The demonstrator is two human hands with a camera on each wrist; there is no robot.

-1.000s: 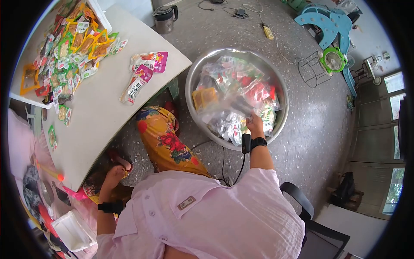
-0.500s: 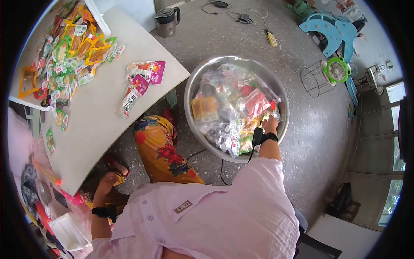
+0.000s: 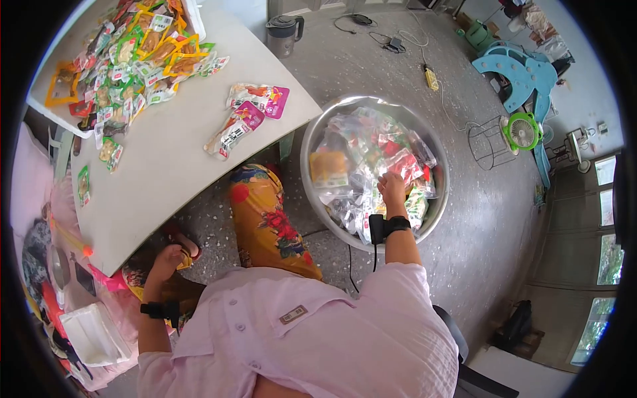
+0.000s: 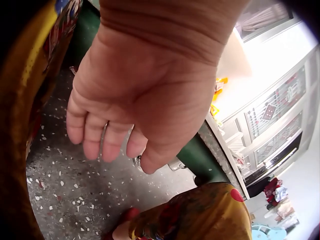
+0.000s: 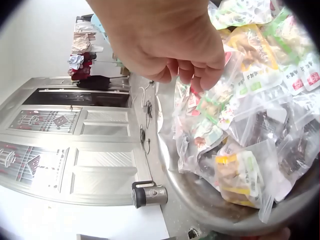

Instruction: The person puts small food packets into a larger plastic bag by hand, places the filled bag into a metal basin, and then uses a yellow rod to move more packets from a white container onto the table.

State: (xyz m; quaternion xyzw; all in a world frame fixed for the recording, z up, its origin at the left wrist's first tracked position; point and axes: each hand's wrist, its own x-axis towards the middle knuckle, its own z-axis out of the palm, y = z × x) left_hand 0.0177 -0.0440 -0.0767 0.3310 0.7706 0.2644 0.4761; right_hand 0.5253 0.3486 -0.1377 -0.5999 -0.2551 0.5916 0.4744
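A large metal basin [image 3: 443,212] on the floor holds a heap of clear bags with coloured food packets inside. Over the heap, the right hand [image 3: 393,189] hangs with its fingers loosely bent; in the right wrist view this hand [image 5: 170,45] is just above the bags, with no bag seen in its fingers. A bag with a yellow-edged packet [image 5: 239,177] lies near the basin's rim. The left hand [image 3: 164,263] hangs beside the seated person's leg, and in the left wrist view its palm [image 4: 145,95] is bare, fingers relaxed.
On the white table [image 3: 179,142] lie two purple-topped packets [image 3: 233,131] and a tray [image 3: 200,20] heaped with small packets. A kettle [image 3: 283,36], a green fan [image 3: 522,131] and cables stand or lie on the floor beyond the basin.
The right hand held a clear bag over the basin, moved to the basin's right side, and is now back left over the heap without that bag. The left hand stays low.
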